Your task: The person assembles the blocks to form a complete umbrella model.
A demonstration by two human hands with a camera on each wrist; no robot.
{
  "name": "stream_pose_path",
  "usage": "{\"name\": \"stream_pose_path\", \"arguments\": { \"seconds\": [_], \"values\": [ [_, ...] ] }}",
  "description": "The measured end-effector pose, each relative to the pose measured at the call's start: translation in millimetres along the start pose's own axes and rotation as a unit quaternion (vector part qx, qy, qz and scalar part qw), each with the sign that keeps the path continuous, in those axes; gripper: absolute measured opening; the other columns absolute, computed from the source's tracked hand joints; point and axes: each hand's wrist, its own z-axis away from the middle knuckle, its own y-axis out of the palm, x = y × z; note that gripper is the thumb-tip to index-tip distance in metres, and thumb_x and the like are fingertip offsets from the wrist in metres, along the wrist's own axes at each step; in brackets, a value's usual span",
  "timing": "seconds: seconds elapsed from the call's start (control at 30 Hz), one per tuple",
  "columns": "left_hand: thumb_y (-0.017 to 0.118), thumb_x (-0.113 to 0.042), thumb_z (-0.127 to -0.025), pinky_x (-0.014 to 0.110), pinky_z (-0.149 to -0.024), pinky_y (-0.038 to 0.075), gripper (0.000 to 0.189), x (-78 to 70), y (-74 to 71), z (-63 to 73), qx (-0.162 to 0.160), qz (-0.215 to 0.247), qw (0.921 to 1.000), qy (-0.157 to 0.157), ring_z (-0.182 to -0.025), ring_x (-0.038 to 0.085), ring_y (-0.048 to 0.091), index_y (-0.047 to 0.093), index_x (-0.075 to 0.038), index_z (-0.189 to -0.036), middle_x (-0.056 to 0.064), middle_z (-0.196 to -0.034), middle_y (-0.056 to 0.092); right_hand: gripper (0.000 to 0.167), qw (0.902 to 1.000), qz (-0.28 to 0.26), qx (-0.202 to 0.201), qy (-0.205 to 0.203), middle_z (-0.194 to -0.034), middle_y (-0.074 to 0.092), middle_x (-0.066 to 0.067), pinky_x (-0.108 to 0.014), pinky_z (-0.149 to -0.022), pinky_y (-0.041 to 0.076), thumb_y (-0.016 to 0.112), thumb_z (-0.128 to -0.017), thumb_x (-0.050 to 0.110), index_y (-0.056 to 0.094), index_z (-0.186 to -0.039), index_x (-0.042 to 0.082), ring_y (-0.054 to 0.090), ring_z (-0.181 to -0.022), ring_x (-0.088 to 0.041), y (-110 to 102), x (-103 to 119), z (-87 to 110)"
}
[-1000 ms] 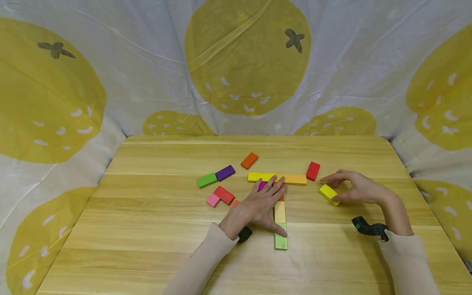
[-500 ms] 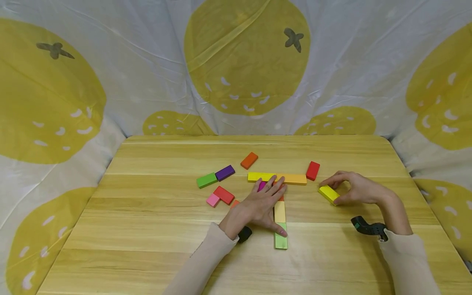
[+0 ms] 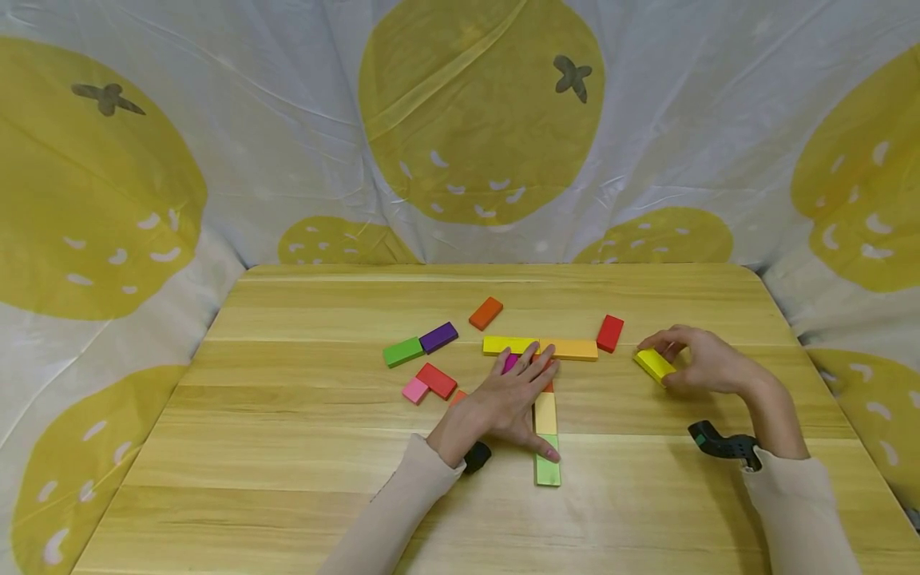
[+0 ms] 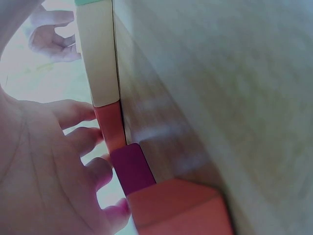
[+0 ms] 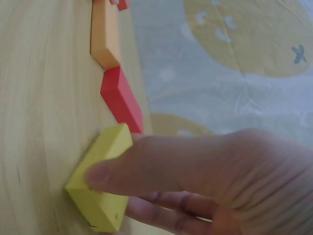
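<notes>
At the right of the head view, my right hand [image 3: 707, 359] pinches a yellow block [image 3: 653, 367] between thumb and fingers; the right wrist view shows the thumb pressed on its side. My left hand [image 3: 496, 407] lies with spread, straight fingers over a row of blocks. Its thumb is on the light green block [image 3: 548, 473], below a cream block [image 3: 545, 414]. The fingertips reach a red-orange block [image 4: 110, 125] and a magenta block [image 4: 132, 169], both partly hidden by the hand from above. Across the row's far end lie another yellow block [image 3: 506, 345] and a light orange one [image 3: 575, 350].
A red block [image 3: 610, 333] lies just left of my right hand. Farther left are an orange block [image 3: 485, 313], a purple block [image 3: 439, 337] touching a green one [image 3: 404, 351], and a red block [image 3: 437, 380] against a pink one [image 3: 415, 390]. Patterned cloth [image 3: 302, 160] surrounds the wooden table [image 3: 287, 479].
My right thumb and fingers have come together on the yellow block, which has shifted right and slightly away from me. My left hand and the other blocks stay as they were.
</notes>
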Motion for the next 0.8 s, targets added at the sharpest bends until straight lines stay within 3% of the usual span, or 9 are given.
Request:
{"name": "stream_pose_path", "arguments": {
  "seconds": [0.2, 0.4, 0.67, 0.8],
  "values": [
    [0.072, -0.081, -0.074, 0.058, -0.131, 0.002, 0.132, 0.8, 0.8, -0.4, -0.003, -0.001, 1.0, 0.002, -0.163, 0.025, -0.01, 0.007, -0.016, -0.168, 0.002, -0.176, -0.009, 0.054, 0.9987, 0.008, -0.037, 0.035, -0.12, 0.062, -0.026, -0.046, -0.083, 0.057, 0.083, -0.079, 0.005, 0.066, -0.13, -0.002, 0.061, -0.106, -0.04, -1.3, -2.7, -2.9],
    [0.073, -0.08, -0.074, 0.059, -0.131, 0.002, 0.132, 0.9, 0.7, -0.8, -0.004, 0.004, 1.0, 0.003, -0.163, 0.025, -0.01, 0.007, -0.017, -0.168, 0.002, -0.176, -0.009, 0.067, 0.9989, 0.004, -0.01, 0.045, -0.133, 0.054, -0.031, -0.053, -0.089, 0.057, 0.085, -0.079, 0.008, 0.059, -0.14, -0.006, 0.06, -0.114, -0.046, -3.2, -5.6, -0.5],
    [0.073, -0.08, -0.073, 0.058, -0.131, 0.002, 0.132, 0.5, 0.4, -0.1, -0.003, 0.004, 1.0, 0.001, -0.163, 0.025, -0.011, 0.007, -0.017, -0.168, 0.001, -0.176, -0.009, 0.067, 0.9995, 0.001, -0.003, 0.031, -0.132, 0.056, -0.029, -0.049, -0.086, 0.059, 0.084, -0.078, 0.002, 0.058, -0.14, -0.006, 0.06, -0.113, -0.045, -5.3, -8.2, -0.4],
    [0.073, -0.081, -0.073, 0.057, -0.132, 0.001, 0.133, 0.7, 0.8, -0.4, -0.003, 0.003, 1.0, -0.001, -0.163, 0.024, -0.011, 0.007, -0.017, -0.168, 0.001, -0.176, -0.01, 0.065, 0.9993, -0.012, -0.006, 0.036, -0.133, 0.055, -0.028, -0.039, -0.081, 0.06, 0.084, -0.079, 0.002, 0.059, -0.138, -0.006, 0.06, -0.111, -0.042, -4.1, -7.4, -0.5]
  ]
}}
